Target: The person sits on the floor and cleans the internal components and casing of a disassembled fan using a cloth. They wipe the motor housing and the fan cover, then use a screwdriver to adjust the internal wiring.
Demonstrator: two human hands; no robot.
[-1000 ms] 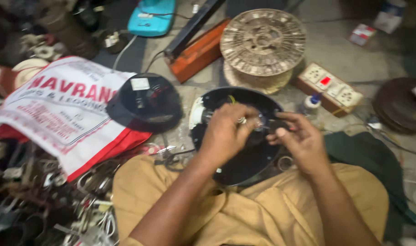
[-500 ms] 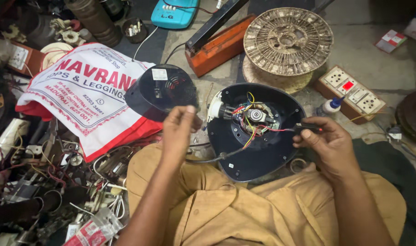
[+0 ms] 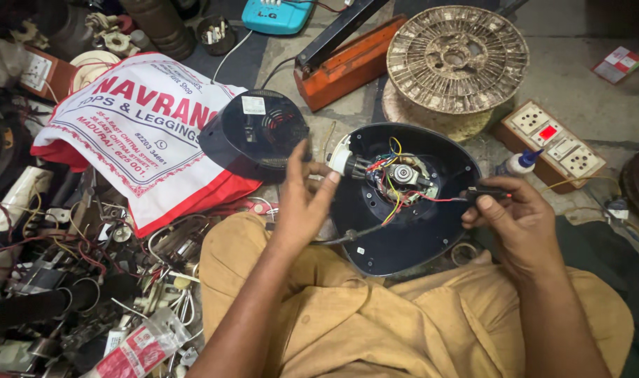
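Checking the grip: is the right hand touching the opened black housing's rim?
Touching. The head view shows the right hand with its fingers closed on a dark part at the rim of the black housing, no gap visible.

Left hand raised mid-scene, fingers loosely spread, thumb up, palm facing right, grip empty. Right hand at right, fingers curled, pinching slim dark object. Both forearms reach far from near edge.

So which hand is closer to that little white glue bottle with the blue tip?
Right. The right hand sits just below-left of the glue bottle; the left hand is far off, across the open black casing.
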